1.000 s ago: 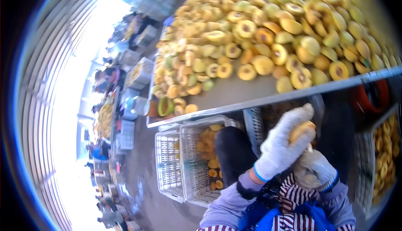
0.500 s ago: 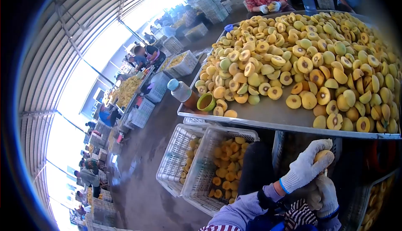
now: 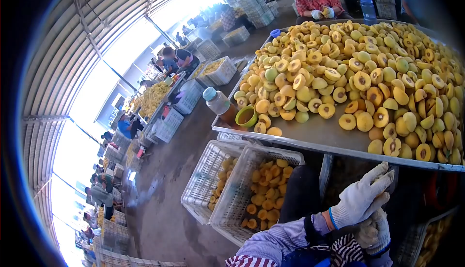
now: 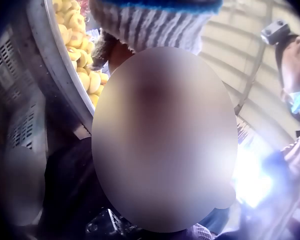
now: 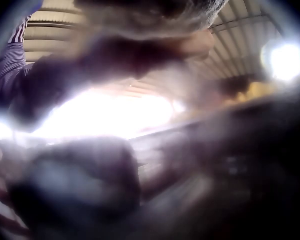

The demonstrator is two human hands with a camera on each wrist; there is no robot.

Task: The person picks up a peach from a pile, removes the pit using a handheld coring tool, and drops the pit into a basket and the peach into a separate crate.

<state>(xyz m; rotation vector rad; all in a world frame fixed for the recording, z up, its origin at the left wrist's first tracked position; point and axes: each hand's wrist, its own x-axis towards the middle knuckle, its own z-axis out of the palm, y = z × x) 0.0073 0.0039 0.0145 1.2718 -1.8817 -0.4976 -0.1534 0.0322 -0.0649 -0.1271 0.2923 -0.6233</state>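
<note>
In the head view my left hand, in a white knit glove, reaches over my lap with its fingers pointing up and right. No fruit shows in its finger gap; what it holds I cannot tell. Just beneath it is my right hand, gloved, its greyish fingertips curled in and its palm hidden. Beyond both lies a large heap of yellow peach halves, many with stones showing, on a metal-edged table. The left wrist view shows a knit glove cuff; the right wrist view is badly blurred.
Two white plastic crates left of my knee contain pitted peach halves. On the table's left corner stand a green cup and a capped bottle. A person in red sits across. Another crate is at right.
The head view has swung up and left, showing more of the hall. The peach half earlier visible in my left hand no longer shows, and the pale tip between my hands is hidden.
</note>
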